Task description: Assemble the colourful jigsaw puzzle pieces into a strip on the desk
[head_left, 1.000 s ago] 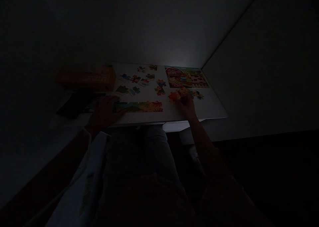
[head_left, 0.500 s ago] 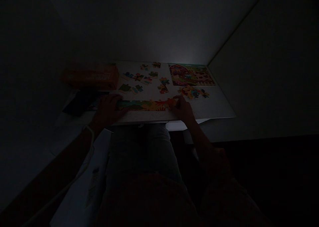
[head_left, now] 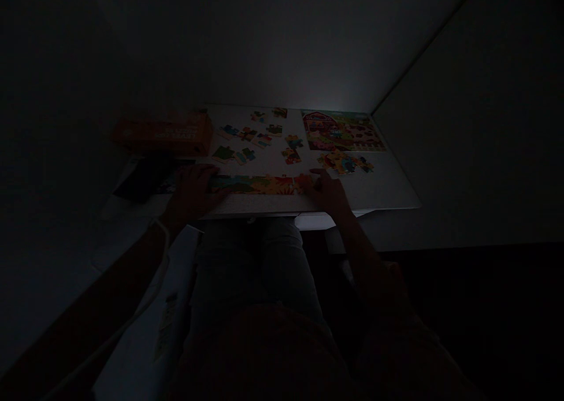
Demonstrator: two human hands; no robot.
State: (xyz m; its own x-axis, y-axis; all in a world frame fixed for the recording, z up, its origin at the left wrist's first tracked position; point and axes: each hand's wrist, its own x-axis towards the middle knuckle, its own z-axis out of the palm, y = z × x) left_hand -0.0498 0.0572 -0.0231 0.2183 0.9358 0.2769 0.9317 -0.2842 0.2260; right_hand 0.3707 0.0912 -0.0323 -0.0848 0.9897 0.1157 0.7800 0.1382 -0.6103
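The light is very dim. A joined strip of jigsaw puzzle (head_left: pixel 259 185) lies along the table's near side. My left hand (head_left: pixel 194 191) rests over its left end, thumb and fingers spread apart at the lower and upper edges. At the right end, a reddish-orange puzzle piece (head_left: pixel 303 182) sits beside the strip, with a thin gap visible between them. My right hand (head_left: pixel 329 192) has its thumb and fingers around that piece, the index finger reaching above it. Several loose puzzle pieces (head_left: pixel 245 134) lie beyond the strip.
An orange box (head_left: pixel 163 135) stands at the back left, with a dark object (head_left: pixel 143 178) in front of it. A farm picture puzzle (head_left: pixel 343 132) lies at the back right, near a cluster of pieces (head_left: pixel 344 162). The white table (head_left: pixel 379 192) meets a wall behind.
A narrow gap now shows between the right-end piece and the strip. My right index finger has straightened upward a little. The view has shifted slightly; my left hand stays on the strip.
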